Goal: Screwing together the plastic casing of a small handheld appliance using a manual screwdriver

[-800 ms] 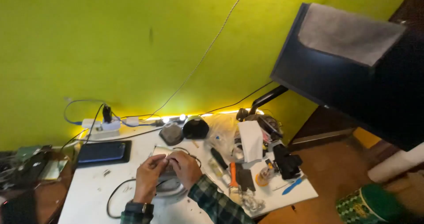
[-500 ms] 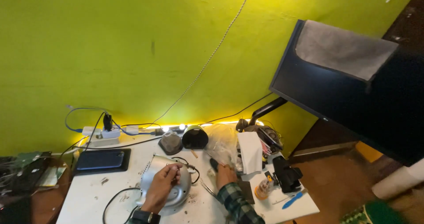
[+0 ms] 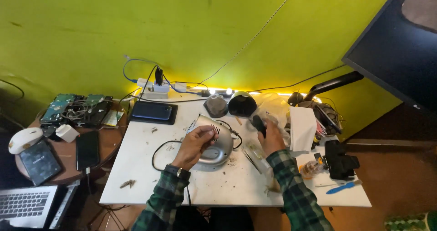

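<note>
A yellow-green wall [image 3: 91,30] fills the background, with the corner of a large dark monitor [image 3: 400,53] at the upper right. Below it a white bench [image 3: 150,167] carries the work, and a round brown side table [image 3: 109,144] with hard drives, a black phone and a white mouse stands at its left. A laptop [image 3: 27,206] shows in the bottom left corner. On the bench near the wall lie a dark tablet [image 3: 152,111] and a white power strip [image 3: 154,90]. In the middle of the bench sits a silver metal housing [image 3: 217,144] with a black cable looping out to its left. The left hand [image 3: 195,144] rests on the housing, fingers curled over its vented top edge. The right hand [image 3: 271,137], just right of the housing, is raised off the bench with its fingers closed around a small black tool [image 3: 259,123]. A blue pen [image 3: 342,187] lies far right.
</note>
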